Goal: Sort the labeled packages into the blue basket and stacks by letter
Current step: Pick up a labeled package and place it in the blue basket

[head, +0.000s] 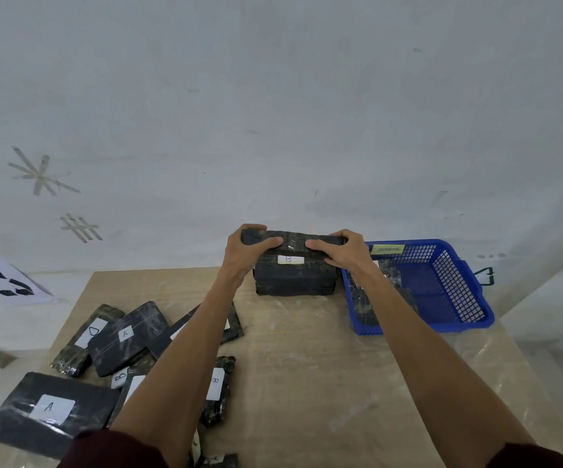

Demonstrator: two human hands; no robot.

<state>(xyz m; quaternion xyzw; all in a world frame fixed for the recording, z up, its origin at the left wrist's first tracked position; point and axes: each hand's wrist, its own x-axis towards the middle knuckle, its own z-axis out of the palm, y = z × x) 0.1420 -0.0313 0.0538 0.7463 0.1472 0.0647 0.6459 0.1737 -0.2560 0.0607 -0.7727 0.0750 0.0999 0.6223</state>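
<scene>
Left hand: your left hand (244,248) grips the left end of a black package (293,238), fingers curled over its far edge, thumb on the near side.
Right hand: your right hand (342,251) grasps the right end the same way.
Held package: level between your 2 hands, right above the B stack (295,282); you cannot tell whether it rests on it.
B stack: black packages piled at the far edge of the table (307,366), a white B label (290,260) facing you.
Blue basket: the blue basket (482,309) stands just right of the stack, a yellow tag (387,248) reading ABNORMAL on its far rim, dark packages (366,309) inside, partly behind your right forearm.
Loose pile: near left of the table, overlapping packages; 2 show A (50,410) (128,336), 1 shows D (87,332), 1 on its edge shows B (217,386).
Surroundings: a sheet with a recycling sign (3,280) at far left.
</scene>
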